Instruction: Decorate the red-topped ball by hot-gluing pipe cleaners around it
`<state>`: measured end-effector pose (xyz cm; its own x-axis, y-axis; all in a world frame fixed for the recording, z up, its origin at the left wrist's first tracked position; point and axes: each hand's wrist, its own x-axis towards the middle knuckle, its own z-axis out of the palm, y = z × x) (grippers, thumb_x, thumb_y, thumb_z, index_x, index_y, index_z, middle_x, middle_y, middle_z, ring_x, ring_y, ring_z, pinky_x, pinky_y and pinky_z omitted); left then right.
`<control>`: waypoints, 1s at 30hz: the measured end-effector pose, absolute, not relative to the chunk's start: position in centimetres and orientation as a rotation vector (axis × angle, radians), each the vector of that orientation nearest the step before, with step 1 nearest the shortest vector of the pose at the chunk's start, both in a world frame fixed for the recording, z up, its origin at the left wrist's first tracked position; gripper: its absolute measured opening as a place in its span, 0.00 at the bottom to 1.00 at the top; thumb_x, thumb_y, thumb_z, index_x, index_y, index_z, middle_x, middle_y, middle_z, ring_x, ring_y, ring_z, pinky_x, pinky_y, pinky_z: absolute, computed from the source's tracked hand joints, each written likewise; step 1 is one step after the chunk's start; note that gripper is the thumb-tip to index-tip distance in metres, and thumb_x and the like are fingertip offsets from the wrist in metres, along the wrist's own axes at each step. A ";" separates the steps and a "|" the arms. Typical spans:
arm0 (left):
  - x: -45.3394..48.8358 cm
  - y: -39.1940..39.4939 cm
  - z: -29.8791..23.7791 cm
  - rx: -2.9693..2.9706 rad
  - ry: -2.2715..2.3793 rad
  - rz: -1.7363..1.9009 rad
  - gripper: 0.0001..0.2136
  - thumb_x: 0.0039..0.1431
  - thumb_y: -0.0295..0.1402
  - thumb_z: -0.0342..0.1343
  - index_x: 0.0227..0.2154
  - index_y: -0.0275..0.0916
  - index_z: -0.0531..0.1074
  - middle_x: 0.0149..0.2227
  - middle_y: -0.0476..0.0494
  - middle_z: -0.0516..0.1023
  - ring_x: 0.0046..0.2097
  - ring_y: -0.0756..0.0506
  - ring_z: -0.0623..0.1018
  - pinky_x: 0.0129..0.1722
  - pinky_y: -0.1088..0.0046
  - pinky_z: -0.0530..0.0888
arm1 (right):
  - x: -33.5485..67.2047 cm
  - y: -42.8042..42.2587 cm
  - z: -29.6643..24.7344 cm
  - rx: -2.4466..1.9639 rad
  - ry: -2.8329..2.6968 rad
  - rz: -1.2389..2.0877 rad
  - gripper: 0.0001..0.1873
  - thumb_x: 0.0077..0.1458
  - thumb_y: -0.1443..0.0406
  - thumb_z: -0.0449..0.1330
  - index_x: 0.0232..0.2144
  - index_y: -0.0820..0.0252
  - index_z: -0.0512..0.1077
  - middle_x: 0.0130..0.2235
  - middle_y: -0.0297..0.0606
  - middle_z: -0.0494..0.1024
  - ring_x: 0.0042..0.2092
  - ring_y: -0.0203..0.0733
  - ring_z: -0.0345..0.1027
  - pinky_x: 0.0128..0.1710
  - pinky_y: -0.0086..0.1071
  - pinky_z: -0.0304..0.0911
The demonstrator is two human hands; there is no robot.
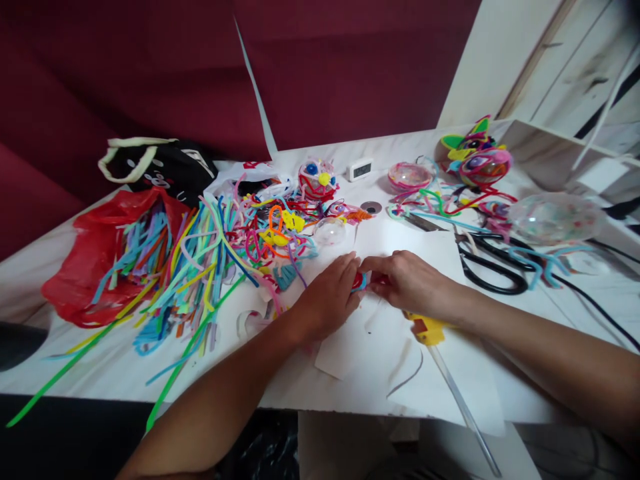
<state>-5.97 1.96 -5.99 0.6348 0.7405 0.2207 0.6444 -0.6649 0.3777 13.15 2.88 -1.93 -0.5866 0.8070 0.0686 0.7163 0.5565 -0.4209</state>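
Note:
My left hand (327,297) and my right hand (407,280) meet over a white paper sheet (400,247) at the middle of the table. Both pinch a small red and blue pipe-cleaner piece (360,281) between their fingertips. Most of that piece is hidden by my fingers. A yellow glue gun (425,328) with a clear glue stick (463,407) lies just under my right wrist.
A heap of coloured pipe cleaners (200,260) spills from a red plastic bag (95,260) at the left. Black scissors (493,263), clear plastic balls (553,217), decorated balls (483,163), a small white clock (360,169) and a black pouch (160,167) stand behind.

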 end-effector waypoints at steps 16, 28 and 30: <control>-6.8 2.8 -5.8 2.578 1.001 0.487 0.24 0.64 0.36 0.45 0.60 0.34 0.52 0.63 0.31 0.58 0.65 0.38 0.57 0.64 0.53 0.59 | 14.2 3.0 -2.0 -1.199 -2.435 0.659 0.12 0.53 0.70 0.56 0.40 0.59 0.74 0.27 0.34 0.75 0.27 0.34 0.63 0.29 0.28 0.56; -7.2 2.9 -5.1 2.647 0.905 0.398 0.26 0.61 0.33 0.49 0.60 0.35 0.51 0.63 0.31 0.58 0.65 0.38 0.57 0.63 0.51 0.60 | 15.0 2.6 -2.5 -1.219 -2.438 0.586 0.03 0.53 0.68 0.57 0.30 0.59 0.72 0.24 0.31 0.72 0.26 0.34 0.62 0.29 0.28 0.55; -7.0 2.7 -5.1 2.678 0.939 0.407 0.26 0.61 0.34 0.50 0.60 0.34 0.52 0.62 0.30 0.58 0.65 0.37 0.58 0.63 0.51 0.60 | 15.2 2.5 -2.3 -1.213 -2.442 0.562 0.03 0.53 0.67 0.57 0.30 0.58 0.72 0.26 0.33 0.73 0.28 0.36 0.63 0.30 0.30 0.56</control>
<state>-7.01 2.72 -5.15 0.7498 0.6390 0.1716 0.5622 -0.7520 0.3441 15.15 2.47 -2.29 -0.5692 0.8109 0.1362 0.6697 0.5533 -0.4953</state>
